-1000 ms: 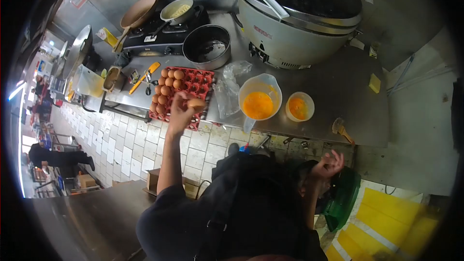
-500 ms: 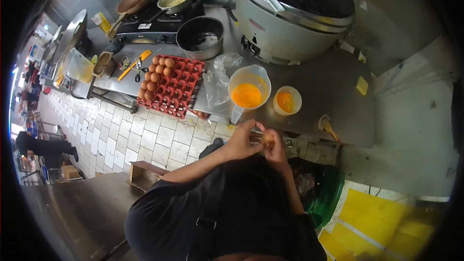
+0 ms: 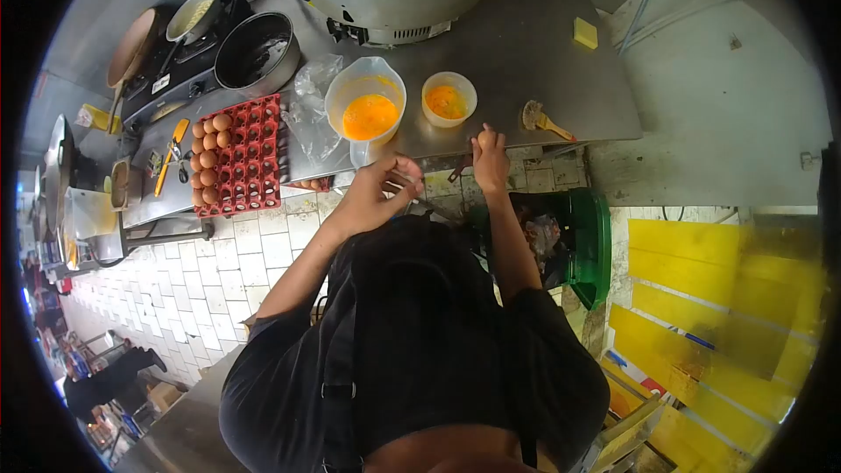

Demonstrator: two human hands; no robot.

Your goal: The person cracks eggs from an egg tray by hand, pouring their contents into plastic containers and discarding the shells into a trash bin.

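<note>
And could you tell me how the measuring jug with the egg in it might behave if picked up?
The measuring jug looks like translucent plastic, so it is probably stiff and fairly light itself. The beaten egg looks liquid and would likely slosh, though the walls rise above it, so a gentle tilt probably wouldn't spill any.

Brown eggs [image 3: 208,158], red tray [image 3: 255,154], orange yolk [image 3: 369,116], green bin [image 3: 592,250], yellow sponge [image 3: 585,33].

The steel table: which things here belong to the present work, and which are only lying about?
Likely in the work:
egg in the right hand
eggs in the tray
jug and tub, both holding broken egg

Apparently just lying about:
brush
sponge
scissors
plastic bag
</note>
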